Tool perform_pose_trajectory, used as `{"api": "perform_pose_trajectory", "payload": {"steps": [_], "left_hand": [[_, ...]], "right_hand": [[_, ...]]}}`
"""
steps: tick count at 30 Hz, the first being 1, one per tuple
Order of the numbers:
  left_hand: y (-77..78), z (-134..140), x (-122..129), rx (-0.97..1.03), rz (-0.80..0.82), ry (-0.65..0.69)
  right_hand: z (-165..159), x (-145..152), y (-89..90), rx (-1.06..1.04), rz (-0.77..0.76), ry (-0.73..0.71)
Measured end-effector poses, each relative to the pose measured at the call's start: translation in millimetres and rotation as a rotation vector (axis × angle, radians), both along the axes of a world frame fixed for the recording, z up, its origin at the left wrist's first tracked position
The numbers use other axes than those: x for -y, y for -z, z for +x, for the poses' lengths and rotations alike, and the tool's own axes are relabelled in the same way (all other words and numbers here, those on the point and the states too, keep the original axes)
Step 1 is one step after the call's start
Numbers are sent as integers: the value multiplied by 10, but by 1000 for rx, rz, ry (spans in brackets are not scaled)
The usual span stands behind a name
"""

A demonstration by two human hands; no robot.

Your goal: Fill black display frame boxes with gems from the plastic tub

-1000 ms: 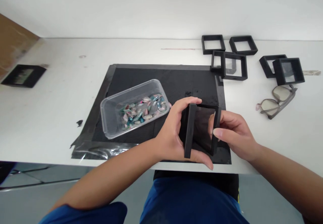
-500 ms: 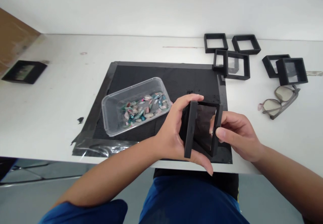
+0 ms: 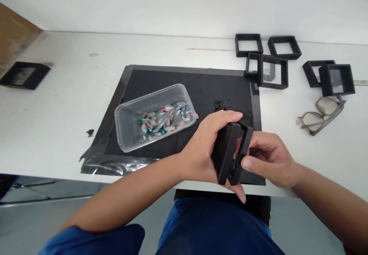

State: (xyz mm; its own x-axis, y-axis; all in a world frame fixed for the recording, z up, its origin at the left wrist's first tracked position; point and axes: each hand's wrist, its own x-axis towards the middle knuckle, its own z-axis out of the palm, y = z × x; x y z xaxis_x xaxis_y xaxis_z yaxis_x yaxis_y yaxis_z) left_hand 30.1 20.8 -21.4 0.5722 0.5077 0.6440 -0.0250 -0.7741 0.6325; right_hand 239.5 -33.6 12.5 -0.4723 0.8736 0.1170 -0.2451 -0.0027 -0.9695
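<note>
Both my hands hold a black square frame case (image 3: 233, 152) made of two hinged halves, over the near edge of a black mat (image 3: 195, 90). My left hand (image 3: 207, 147) wraps the left half, fingers over its top and under its bottom. My right hand (image 3: 267, 156) grips the right half, thumb on its outer edge. The two halves stand close together, with only a narrow gap between them. A clear plastic tub (image 3: 153, 116) with several small coloured pieces lies on the mat to the left.
Several black square frames (image 3: 273, 71) lie at the back right of the white table (image 3: 57, 105), two more (image 3: 335, 79) further right, and grey glasses (image 3: 322, 113) beside them. A flat black case (image 3: 23, 75) sits far left. The table edge runs just under my hands.
The two halves of the frame case have swung together, from wide apart to nearly shut. My hands shifted slightly rightward and closer to each other.
</note>
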Motion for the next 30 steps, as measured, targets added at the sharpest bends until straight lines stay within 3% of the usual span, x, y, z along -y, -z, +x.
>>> {"api": "perform_pose_trajectory", "payload": {"steps": [21,30], "left_hand": [[-3,29,50,-11,1,-20],[-10,27,54,-27,-16,10]], "right_hand": [[-16,3,18,44,46,20],[29,-11,1,22,32,-52]]}}
